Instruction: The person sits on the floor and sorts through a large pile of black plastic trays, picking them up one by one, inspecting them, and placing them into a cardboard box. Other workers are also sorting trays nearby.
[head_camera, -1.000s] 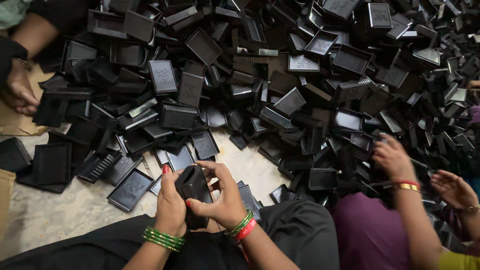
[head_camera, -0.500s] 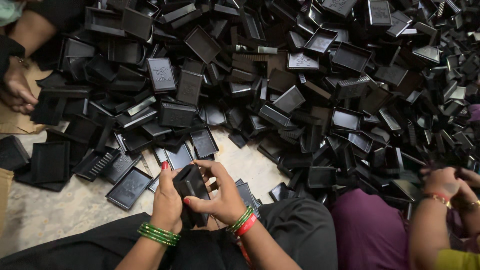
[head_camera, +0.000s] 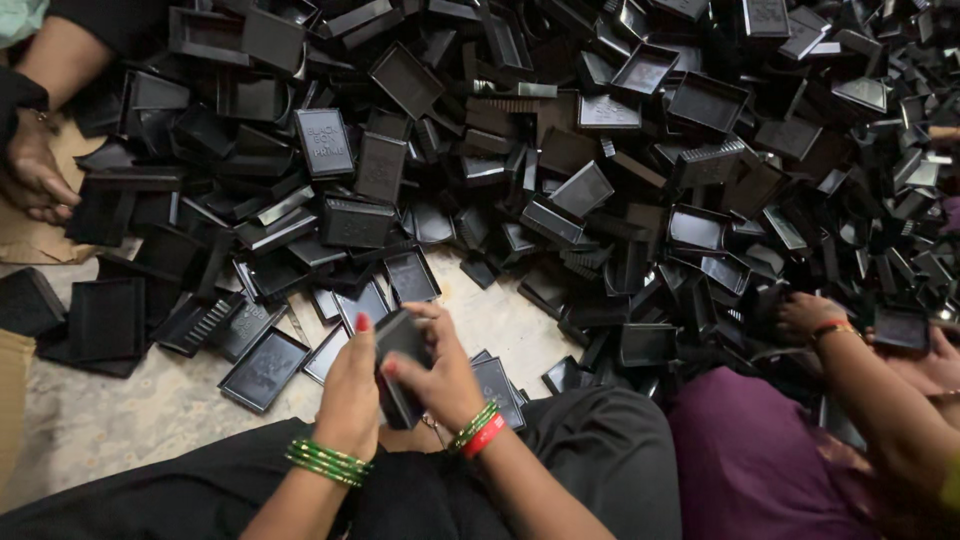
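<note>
Far left edge, upper half: a co-worker's hand (head_camera: 35, 170) resting on brown cardboard (head_camera: 30, 240) beside the heap

Left of centre, lower half: flat black lids (head_camera: 265, 368) lying loose on the pale floor (head_camera: 120, 420), some face up, some overlapping

Upper band, edge to edge: heap of black plastic trays (head_camera: 560, 150), tilted and stacked at all angles; no order to be made out

Lower centre: left hand (head_camera: 350, 400), green bangles at the wrist, fingers curled over the near side of a small black box (head_camera: 402, 345) held upright above the lap

Just right of it: right hand (head_camera: 440, 375), green and red bangles at the wrist, fingers wrapped round the other side of the same box; both hands closed on it, close together, thumbs meeting at its top edge

Judged step: two black parts being pressed together or checked in the grip; best done with the edges lined up square before squeezing, pressure spread evenly along both sides, and thumbs kept off the seam so nothing seats crooked

Lower right: purple cloth (head_camera: 760, 460) over a second person's knee; that person's hand (head_camera: 805, 315), bangle at the wrist, reaching into the trays at the edge of the heap
</note>
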